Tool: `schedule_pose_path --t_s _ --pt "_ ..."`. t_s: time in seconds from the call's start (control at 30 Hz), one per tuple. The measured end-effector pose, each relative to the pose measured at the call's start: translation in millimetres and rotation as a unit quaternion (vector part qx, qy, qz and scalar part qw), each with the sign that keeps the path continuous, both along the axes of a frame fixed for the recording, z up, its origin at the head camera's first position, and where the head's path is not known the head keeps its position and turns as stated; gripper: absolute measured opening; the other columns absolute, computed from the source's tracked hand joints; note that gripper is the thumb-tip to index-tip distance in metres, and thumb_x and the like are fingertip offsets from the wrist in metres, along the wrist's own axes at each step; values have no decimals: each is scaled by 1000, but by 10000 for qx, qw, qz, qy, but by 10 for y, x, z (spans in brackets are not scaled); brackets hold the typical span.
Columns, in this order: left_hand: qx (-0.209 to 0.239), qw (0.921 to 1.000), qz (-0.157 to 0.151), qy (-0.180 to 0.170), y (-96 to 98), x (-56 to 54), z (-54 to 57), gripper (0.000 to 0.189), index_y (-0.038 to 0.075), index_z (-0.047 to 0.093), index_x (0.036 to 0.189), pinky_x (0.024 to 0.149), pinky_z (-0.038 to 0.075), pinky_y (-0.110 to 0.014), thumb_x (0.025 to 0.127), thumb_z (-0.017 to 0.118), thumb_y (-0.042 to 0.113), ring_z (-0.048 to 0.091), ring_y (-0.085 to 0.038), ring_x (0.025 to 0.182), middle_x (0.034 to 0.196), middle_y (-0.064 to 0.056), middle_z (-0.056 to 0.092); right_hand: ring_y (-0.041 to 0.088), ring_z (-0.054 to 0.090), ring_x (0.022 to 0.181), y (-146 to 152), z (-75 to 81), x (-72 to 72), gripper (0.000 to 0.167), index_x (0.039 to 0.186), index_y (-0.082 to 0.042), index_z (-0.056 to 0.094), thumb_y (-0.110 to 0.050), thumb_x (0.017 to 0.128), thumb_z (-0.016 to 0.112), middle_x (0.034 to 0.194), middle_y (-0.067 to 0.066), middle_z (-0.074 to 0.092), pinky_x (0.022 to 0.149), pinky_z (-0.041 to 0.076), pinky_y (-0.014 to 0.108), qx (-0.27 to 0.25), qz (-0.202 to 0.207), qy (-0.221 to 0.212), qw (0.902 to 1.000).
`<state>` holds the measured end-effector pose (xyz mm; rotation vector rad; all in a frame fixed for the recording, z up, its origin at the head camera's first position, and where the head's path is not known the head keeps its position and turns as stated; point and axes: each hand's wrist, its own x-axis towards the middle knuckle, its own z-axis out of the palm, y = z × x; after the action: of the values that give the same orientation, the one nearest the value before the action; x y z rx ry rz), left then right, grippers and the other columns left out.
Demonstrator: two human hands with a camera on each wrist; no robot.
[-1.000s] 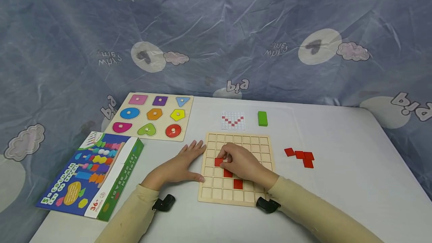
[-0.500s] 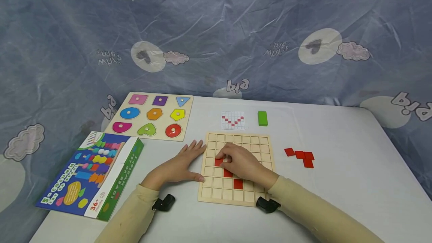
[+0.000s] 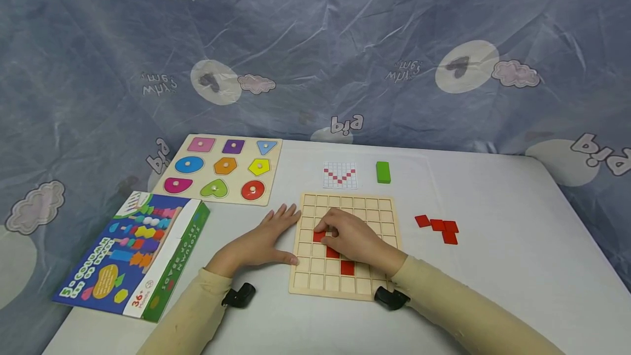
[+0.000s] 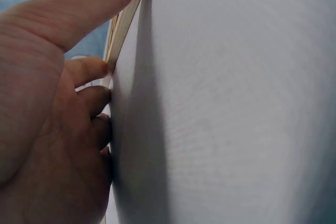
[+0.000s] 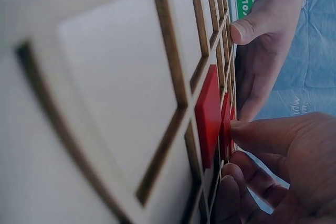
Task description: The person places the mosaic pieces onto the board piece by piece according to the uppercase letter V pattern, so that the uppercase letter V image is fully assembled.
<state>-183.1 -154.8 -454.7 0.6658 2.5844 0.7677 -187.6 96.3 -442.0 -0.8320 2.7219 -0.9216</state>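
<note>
A wooden grid board (image 3: 316, 285) lies flat on the white table, with three red square tiles showing in its cells on a diagonal. My right hand (image 3: 359, 239) reaches over the board and pinches the upper-left red tile (image 3: 319, 237) between thumb and fingertips. The other red tiles, a middle one (image 3: 332, 252) and a lower one (image 3: 347, 268), sit just below that hand. In the right wrist view the nearest red tile (image 5: 208, 119) stands slightly proud of its cell. My left hand (image 3: 261, 244) is spread, its thumb and fingertips against the board's left edge.
Several loose red tiles (image 3: 450, 236) lie right of the board. Behind it are a pattern card (image 3: 340, 175) with a red V and a green block (image 3: 383, 172). To the left lie a knobbed shape puzzle (image 3: 236, 179) and a blue bead-set box (image 3: 133, 256).
Almost nothing moves. The fingertips of my right hand stay at the upper-left red tile, which sits in about the same cell. My left hand keeps its place at the board's edge.
</note>
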Motion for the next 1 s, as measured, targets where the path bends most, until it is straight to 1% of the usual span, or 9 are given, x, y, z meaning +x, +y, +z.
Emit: schedule_pose_path --t_s 0.3,0.47,0.73,0.83,1.0 --pt "21 10000 -6 -24 -9 -1 -4 108 17 28 162 127 2 -45 77 86 47 1 -23 157 170 -2 13 10 54 80 3 13 11 22 113 -17 75 -13 91 75 101 -7 63 70 48 26 26 -91 -60 9999" --pt "13 10000 9 -4 -10 -1 -16 108 17 28 162 127 2 -45 77 87 48 1 -22 157 170 -2 13 9 56 82 26 23 22 23 114 -18 75 -13 92 75 102 -8 64 71 50 25 -103 -192 -122 9997" --pt "20 10000 9 10 2 -6 -15 108 17 28 162 127 2 -44 77 87 48 1 -22 157 170 -2 13 8 56 83 133 23 49 21 115 -19 75 -15 95 71 103 -8 64 75 51 26 -354 -203 -194 9990" --pt "-8 10000 25 8 1 -6 -16 108 17 28 162 127 2 -43 76 87 48 1 -21 157 170 -1 13 9 57 84 178 42 67 21 115 -19 75 -16 94 71 102 -10 63 76 52 26 -389 -237 -209 9987" --pt "-2 10000 26 -13 -7 -8 -19 108 16 28 162 127 2 -44 77 87 46 1 -22 157 170 -2 13 9 56 82 235 51 96 21 115 -19 75 -16 94 73 95 -12 61 73 51 25 -407 -245 -215 9986"
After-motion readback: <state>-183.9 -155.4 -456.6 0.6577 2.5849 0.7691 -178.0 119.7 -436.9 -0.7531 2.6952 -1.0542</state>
